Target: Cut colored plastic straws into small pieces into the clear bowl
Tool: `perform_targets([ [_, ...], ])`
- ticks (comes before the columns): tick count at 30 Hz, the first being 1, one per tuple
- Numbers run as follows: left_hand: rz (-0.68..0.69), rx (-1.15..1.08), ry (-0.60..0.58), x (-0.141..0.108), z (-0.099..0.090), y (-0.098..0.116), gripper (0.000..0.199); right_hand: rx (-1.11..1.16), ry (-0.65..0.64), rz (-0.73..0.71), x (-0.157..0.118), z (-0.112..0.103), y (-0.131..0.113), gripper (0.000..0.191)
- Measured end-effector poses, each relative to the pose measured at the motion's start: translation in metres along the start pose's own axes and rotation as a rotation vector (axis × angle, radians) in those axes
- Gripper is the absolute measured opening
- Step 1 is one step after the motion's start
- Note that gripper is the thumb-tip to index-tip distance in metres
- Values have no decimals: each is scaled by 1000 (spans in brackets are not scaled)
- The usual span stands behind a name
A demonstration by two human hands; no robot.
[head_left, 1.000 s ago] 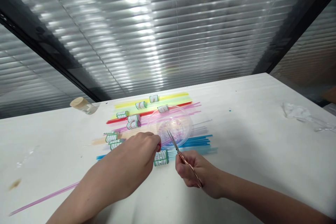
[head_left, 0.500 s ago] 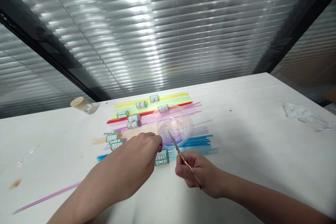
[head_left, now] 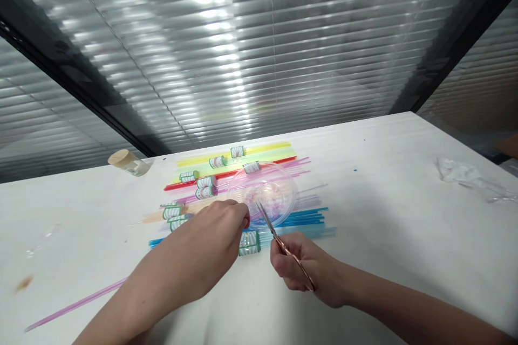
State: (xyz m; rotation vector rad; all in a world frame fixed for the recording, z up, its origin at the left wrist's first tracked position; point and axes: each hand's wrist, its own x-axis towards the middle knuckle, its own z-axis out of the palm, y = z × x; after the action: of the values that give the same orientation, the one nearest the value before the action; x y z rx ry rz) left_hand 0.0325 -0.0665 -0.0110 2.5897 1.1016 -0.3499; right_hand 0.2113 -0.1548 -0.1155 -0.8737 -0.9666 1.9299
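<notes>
My right hand (head_left: 299,261) is closed around copper-handled scissors (head_left: 275,234), whose slightly parted blades point up and left over a clear round bowl (head_left: 291,188). Small pinkish pieces lie in the bowl. My left hand (head_left: 226,226) is closed at the bowl's left edge, gripping long pink-purple sticks (head_left: 76,303) that extend beneath my forearm to the lower left; a bit of their other end shows near the blades. Around and under the bowl lie bundles of thin sticks: yellow (head_left: 271,147), red (head_left: 226,174) and blue (head_left: 303,218), among others. Several carry striped paper wraps (head_left: 250,242).
A jar with a tan lid (head_left: 128,163) lies tilted at the table's back left. Crumpled clear plastic (head_left: 459,172) rests at the right. A brown stain (head_left: 24,283) marks the white table (head_left: 404,226) at left. Window blinds stand behind.
The pink-purple sticks have shifted slightly to the right. My left hand has moved up a little, and the scissors have turned slightly, their blades a little more apart.
</notes>
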Motion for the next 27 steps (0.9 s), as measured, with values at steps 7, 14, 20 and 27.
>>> perform_targets([
  [7,42,-2,-18,-2,4,3,25,-13,26,18,0,-1,3,46],
  [14,75,-24,51,-1,6,3,24,-34,37,23,1,0,3,45],
  [20,52,-12,26,1,6,3,26,-101,49,13,1,-1,4,43],
  [27,23,-3,3,3,4,5,26,-99,91,1,1,1,1,43],
])
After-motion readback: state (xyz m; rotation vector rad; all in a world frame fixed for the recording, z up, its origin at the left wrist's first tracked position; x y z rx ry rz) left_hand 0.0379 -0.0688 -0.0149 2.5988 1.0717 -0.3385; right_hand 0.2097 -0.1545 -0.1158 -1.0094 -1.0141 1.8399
